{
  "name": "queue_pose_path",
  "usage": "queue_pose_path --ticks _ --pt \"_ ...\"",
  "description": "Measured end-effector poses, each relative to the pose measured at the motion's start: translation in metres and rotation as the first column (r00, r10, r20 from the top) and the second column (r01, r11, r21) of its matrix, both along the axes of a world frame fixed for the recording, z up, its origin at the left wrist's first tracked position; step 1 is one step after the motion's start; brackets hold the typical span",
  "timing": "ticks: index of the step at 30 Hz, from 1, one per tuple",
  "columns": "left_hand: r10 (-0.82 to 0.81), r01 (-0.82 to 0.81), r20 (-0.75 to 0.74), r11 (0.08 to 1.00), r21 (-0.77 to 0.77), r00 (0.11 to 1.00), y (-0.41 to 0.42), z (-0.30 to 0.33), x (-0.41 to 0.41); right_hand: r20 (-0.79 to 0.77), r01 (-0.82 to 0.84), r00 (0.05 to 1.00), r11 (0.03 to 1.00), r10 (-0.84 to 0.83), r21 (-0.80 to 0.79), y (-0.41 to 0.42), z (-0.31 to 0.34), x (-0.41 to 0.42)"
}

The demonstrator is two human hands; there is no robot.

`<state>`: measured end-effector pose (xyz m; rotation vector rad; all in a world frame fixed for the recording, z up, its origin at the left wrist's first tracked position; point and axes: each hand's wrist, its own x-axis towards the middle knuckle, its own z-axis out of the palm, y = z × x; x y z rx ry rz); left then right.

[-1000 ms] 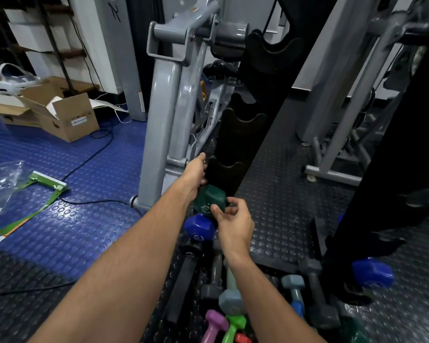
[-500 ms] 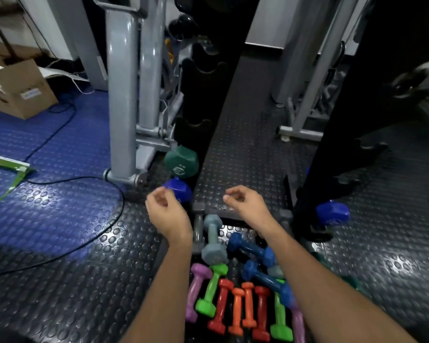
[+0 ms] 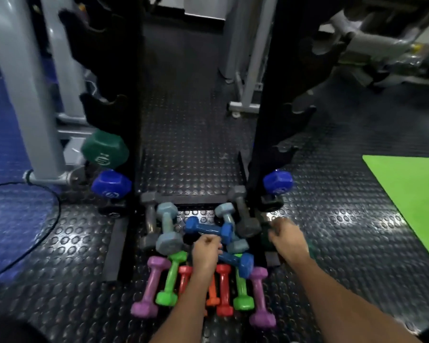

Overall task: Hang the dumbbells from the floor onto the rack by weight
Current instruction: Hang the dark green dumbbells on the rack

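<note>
Reaching into the floor pile, my left hand [image 3: 206, 251] curls, seemingly empty; right hand [image 3: 286, 237] blurred, grip undeterminable; blue dumbbell [image 3: 208, 229] looks rigid, moderately heavy; grasp mid-handle.

A dark green dumbbell [image 3: 105, 150] hangs low on the black rack [image 3: 131, 100], with a royal-blue dumbbell [image 3: 111, 184] on the rung below. On the floor between the uprights lie grey, pale blue [image 3: 168, 229], blue [image 3: 209, 229], purple [image 3: 150, 287], lime [image 3: 171, 280] and red [image 3: 224, 290] dumbbells, bunched together.
</note>
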<state>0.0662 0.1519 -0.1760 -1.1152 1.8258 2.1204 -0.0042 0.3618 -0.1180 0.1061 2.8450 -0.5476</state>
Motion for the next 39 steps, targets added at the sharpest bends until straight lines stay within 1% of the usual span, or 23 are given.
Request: queue_pose_path --ticks 2,5,9,11,14,19,21,23,26,28,29,30,32,34,36,37,39 --pt "-0.065 0.065 -0.005 0.997 0.035 0.998 0.026 0.007 -0.010 0.084 -0.105 0.992 0.990 0.097 0.095 0.021 -0.016 -0.009" --pt "-0.153 0.154 -0.014 0.988 0.034 0.988 0.062 0.008 -0.022 0.200 -0.257 0.954 0.952 0.223 0.166 0.041 -0.052 -0.034" --pt "-0.199 0.198 -0.001 0.978 0.062 0.980 0.087 0.005 -0.031 0.283 -0.441 0.886 0.853 0.366 0.277 0.023 -0.052 -0.051" --pt "-0.193 0.192 0.007 0.978 0.079 0.981 0.091 0.002 -0.033 0.321 -0.477 0.870 0.805 0.374 0.354 0.013 -0.057 -0.051" --pt "-0.159 0.157 0.018 0.983 0.094 0.987 0.094 -0.003 -0.037 0.328 -0.500 0.863 0.750 0.385 0.434 0.003 -0.066 -0.054" --pt "-0.082 0.070 0.061 0.980 0.185 0.995 0.090 -0.006 -0.049 0.344 -0.542 0.840 0.682 0.421 0.490 0.004 -0.061 -0.059" --pt "-0.074 0.058 0.063 0.972 0.227 0.995 0.091 -0.003 -0.054 0.308 -0.528 0.849 0.691 0.429 0.494 0.008 -0.050 -0.056" --pt "-0.076 0.054 0.064 0.956 0.287 0.995 0.095 0.002 -0.057 0.270 -0.501 0.865 0.723 0.422 0.475 0.019 -0.031 -0.056" --pt "-0.124 0.074 0.117 0.930 0.361 0.985 0.107 0.004 -0.057 0.199 -0.395 0.918 0.843 0.344 0.364 0.051 -0.003 -0.061" --pt "-0.229 0.136 0.158 0.882 0.452 0.960 0.122 0.009 -0.060 0.138 -0.335 0.942 0.885 0.307 0.322 0.069 0.015 -0.060" --pt "-0.288 0.164 0.168 0.840 0.518 0.943 0.131 0.013 -0.064 0.118 -0.321 0.947 0.895 0.299 0.310 0.075 0.022 -0.057" --pt "-0.338 0.178 0.172 0.787 0.590 0.925 0.141 0.019 -0.069 0.098 -0.302 0.953 0.905 0.286 0.298 0.080 0.028 -0.055" --pt "-0.375 0.139 0.167 0.666 0.733 0.912 0.159 0.026 -0.081 0.039 -0.257 0.966 0.930 0.256 0.263 0.086 0.039 -0.050" --pt "-0.341 0.056 0.168 0.559 0.827 0.925 0.176 0.036 -0.088 -0.029 -0.215 0.973 0.947 0.228 0.239 0.092 0.055 -0.046" --pt "-0.206 -0.056 0.172 0.472 0.880 0.963 0.190 0.047 -0.093 -0.098 -0.197 0.969 0.952 0.225 0.235 0.098 0.074 -0.044" --pt "-0.129 -0.127 0.197 0.418 0.900 0.972 0.197 0.053 -0.096 -0.124 -0.193 0.966 0.952 0.227 0.236 0.100 0.083 -0.043" --pt "-0.037 -0.225 0.255 0.363 0.904 0.966 0.207 0.065 -0.105 -0.162 -0.176 0.963 0.959 0.214 0.223 0.102 0.103 -0.039"
